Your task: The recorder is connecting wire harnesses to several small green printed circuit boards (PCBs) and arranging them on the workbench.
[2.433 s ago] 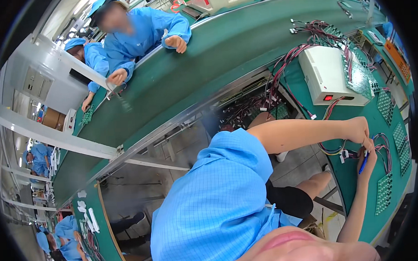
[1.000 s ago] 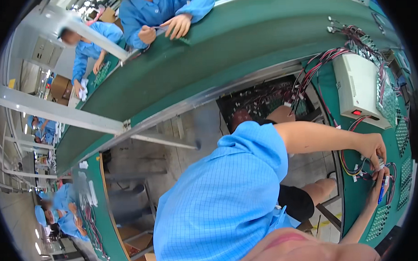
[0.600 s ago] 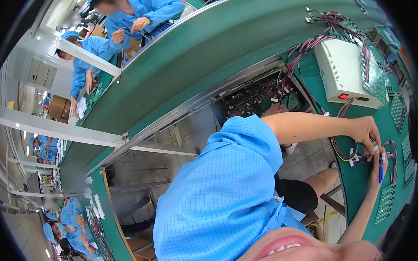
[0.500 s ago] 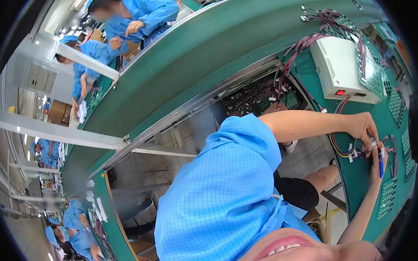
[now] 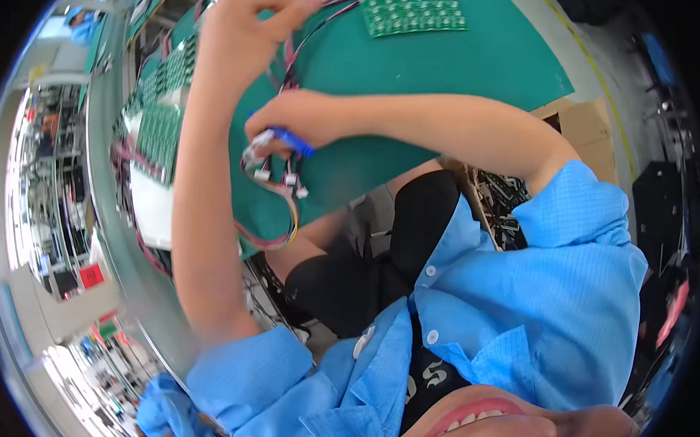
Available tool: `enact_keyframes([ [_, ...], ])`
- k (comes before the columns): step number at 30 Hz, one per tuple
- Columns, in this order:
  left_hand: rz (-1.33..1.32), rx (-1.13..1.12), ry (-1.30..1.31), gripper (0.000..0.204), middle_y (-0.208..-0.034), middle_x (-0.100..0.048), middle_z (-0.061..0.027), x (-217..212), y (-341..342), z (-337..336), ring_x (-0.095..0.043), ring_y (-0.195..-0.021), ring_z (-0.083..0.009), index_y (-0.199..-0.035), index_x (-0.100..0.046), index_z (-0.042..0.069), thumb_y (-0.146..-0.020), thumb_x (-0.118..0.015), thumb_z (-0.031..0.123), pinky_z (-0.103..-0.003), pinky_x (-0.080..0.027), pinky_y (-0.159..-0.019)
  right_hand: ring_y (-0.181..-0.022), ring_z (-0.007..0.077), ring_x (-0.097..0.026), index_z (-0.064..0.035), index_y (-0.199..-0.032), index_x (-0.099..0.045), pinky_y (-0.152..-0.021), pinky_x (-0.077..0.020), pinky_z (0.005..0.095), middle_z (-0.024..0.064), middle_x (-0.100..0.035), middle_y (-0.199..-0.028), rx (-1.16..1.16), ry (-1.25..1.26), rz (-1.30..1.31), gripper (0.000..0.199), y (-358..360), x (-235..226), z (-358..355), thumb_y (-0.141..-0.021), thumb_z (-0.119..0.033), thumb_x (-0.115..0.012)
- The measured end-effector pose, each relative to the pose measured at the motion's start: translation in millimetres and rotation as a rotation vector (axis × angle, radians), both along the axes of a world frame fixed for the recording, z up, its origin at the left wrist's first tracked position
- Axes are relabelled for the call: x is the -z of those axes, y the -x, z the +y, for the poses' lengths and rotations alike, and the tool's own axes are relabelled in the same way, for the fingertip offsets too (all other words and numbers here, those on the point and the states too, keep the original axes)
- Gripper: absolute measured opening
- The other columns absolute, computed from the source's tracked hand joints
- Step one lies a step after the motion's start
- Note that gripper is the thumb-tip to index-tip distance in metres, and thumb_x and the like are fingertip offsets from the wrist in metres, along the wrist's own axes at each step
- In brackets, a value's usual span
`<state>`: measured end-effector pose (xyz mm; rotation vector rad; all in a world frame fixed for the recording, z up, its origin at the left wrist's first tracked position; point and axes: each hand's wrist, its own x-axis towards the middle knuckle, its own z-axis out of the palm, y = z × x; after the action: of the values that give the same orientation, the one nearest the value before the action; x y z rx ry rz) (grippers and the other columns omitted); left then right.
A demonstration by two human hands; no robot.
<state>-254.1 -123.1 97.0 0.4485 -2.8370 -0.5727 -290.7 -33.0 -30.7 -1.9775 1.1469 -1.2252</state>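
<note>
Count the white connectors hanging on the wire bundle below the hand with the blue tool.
3: white connectors and dangle just below the right hand; the fist may hide more.

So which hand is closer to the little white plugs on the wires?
Right. The right hand, with a blue tool in its grip, is just above the white plugs. The left hand is far above them, at the picture's top.
</note>
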Motion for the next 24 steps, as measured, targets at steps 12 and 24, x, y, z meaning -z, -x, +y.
enact_keyframes([
  [12,-0.109,0.531,0.148,0.098,-0.143,-0.046,-0.0192,85.6,132.0,4.5,-0.040,-0.136,-0.0349,-0.143,-0.041,0.005,-0.065,-0.085,0.047,-0.043,-0.036,-0.112,-0.080,0.0352,-0.066,-0.0082,-0.092,-0.066,-0.068,-0.0502,0.0457,0.0127,-0.068,-0.084,0.094,0.156,-0.059,0.019,-17.2,32.9,-14.0,-0.083,-0.025,-0.069],
  [24,-0.073,0.433,0.231,0.087,-0.148,-0.044,-0.0145,86.6,125.2,10.9,-0.044,-0.133,-0.0338,-0.136,-0.053,0.009,-0.067,-0.081,0.055,-0.043,-0.040,-0.108,-0.089,0.0349,-0.064,-0.0109,-0.109,-0.063,-0.074,-0.0520,0.0451,0.0134,-0.067,-0.097,0.072,0.278,-0.093,0.031,-8.1,34.4,-11.8,-0.083,-0.025,-0.070],
])
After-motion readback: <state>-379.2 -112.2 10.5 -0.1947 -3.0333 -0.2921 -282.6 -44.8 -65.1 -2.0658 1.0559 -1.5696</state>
